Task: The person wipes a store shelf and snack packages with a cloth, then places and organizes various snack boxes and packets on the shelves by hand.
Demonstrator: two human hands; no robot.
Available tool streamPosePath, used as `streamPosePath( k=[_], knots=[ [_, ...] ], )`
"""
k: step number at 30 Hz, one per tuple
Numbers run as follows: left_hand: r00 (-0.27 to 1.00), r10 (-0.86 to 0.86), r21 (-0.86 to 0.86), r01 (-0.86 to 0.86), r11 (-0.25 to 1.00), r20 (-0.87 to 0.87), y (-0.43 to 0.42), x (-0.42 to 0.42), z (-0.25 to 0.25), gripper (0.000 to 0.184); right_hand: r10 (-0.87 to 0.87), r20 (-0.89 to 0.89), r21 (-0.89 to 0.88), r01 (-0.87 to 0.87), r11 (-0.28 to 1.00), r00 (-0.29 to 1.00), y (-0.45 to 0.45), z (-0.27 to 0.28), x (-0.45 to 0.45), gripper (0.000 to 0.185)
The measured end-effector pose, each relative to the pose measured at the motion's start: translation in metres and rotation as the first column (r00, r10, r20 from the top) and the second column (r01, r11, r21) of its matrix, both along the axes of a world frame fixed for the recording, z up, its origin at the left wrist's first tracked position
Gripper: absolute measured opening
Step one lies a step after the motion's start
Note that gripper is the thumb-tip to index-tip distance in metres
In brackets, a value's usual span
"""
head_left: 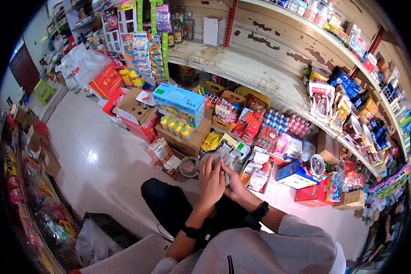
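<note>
A crumpled grey cloth (223,154) is held in front of my knees, between both hands. My left hand (212,179) lies over its near side with the fingers closed on it. From the right, my right hand (234,183) grips it too, and the fingertips of both hands meet. The underside of the cloth is hidden. Just left of the cloth stands a round clear plastic tub (188,167); what is in it is hard to make out. Beyond the cloth lie yellow packets (211,142) and other packaged goods in a low box.
A long shelf (260,64) with worn backing runs above, with bottles (182,28) at its left end. A blue carton (179,104) stands on a cardboard box (187,141) to the left. Packed snack boxes line the floor. A black crate (112,228) sits behind my left side.
</note>
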State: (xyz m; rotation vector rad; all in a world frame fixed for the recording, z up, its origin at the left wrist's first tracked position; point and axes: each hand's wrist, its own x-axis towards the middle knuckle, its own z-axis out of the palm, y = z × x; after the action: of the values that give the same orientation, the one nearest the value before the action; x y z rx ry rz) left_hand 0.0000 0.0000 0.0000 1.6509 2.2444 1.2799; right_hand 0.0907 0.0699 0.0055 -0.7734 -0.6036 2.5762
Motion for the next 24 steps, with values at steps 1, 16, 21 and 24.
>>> streamPosePath(
  k=[1, 16, 21, 24],
  knots=[
    [0.997, -0.065, 0.039, 0.064, 0.997, 0.035, -0.001, -0.004, 0.003, 0.051, -0.021, 0.01, 0.027, 0.02, 0.999, 1.0, 0.003, -0.008, 0.001, 0.043],
    [0.966, -0.155, -0.257, 0.206, 0.944, 0.207, 0.109, -0.053, 0.002, 0.039, -0.732, -0.121, 0.805, 0.498, 0.322, 0.671, 0.31, 0.041, 0.105, 0.054],
    [0.952, -0.243, -0.285, 0.29, 0.914, 0.188, 0.155, -0.048, 0.033, 0.034, -0.823, -0.185, 0.976, 0.0, -0.22, 0.537, 0.414, 0.122, 0.109, 0.047],
    [0.916, -0.302, -0.304, 0.376, 0.875, 0.263, 0.183, -0.031, 0.061, 0.034, -0.811, -0.123, 0.767, -0.463, -0.443, 0.572, 0.469, 0.118, 0.109, 0.051]
  ],
)
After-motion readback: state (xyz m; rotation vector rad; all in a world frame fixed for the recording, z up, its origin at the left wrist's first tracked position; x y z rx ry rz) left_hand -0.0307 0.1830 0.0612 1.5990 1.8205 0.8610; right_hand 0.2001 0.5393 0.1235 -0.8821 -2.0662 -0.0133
